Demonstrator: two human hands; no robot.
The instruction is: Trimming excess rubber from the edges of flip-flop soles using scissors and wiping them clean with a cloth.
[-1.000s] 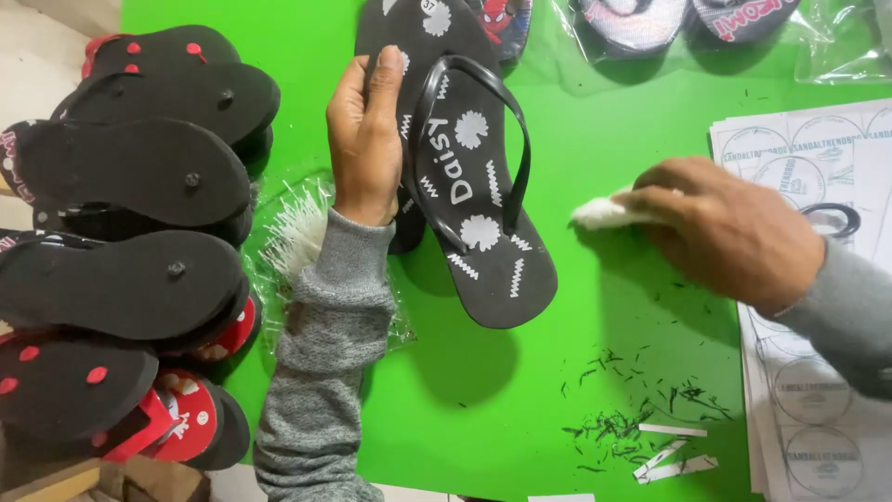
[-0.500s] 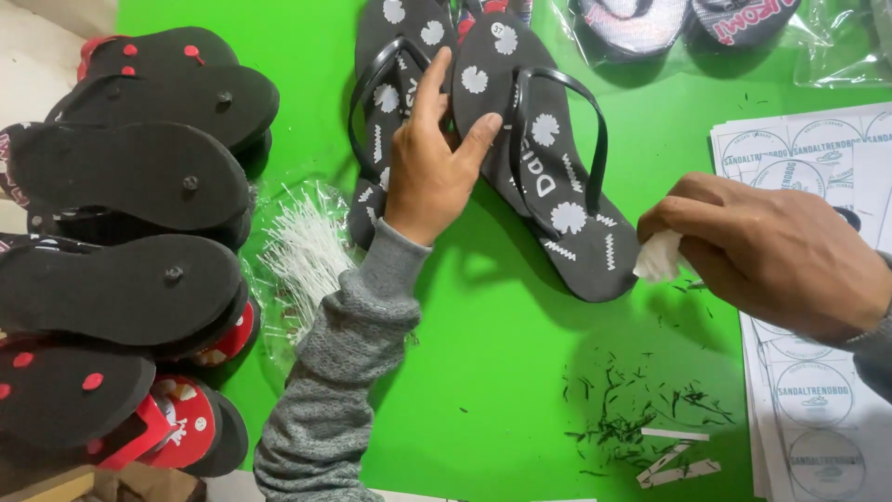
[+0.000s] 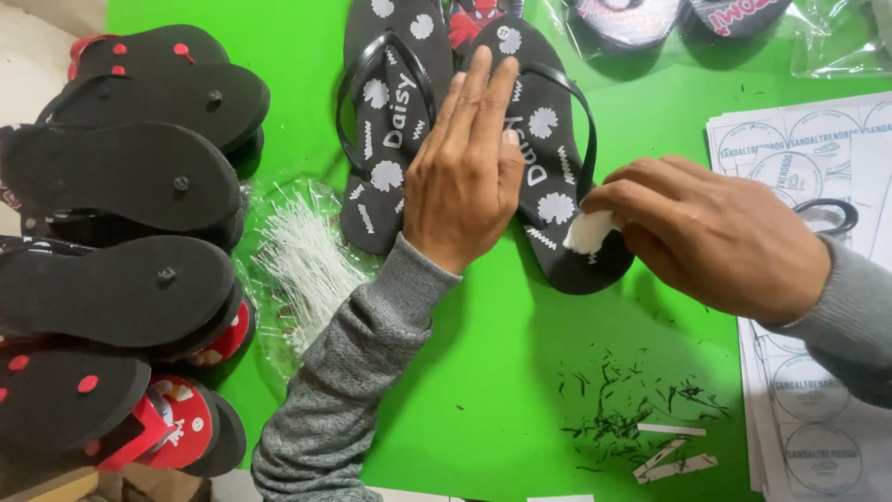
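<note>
Two black flip-flops with white flower prints lie side by side on the green table. My left hand rests flat, fingers together, across the gap between the left flip-flop and the right flip-flop. My right hand pinches a small white cloth wad and presses it on the heel part of the right flip-flop.
Stacks of black and red flip-flops fill the left side. A clear bag of white plastic ties lies beside them. Sheets of round printed labels sit at the right, with dark trimmings and white strips in front. Bagged sandals lie at the back.
My left hand laid the held flip-flop down beside its partner and now lies flat on the pair. My right hand brought the white wad left onto the right flip-flop's heel.
</note>
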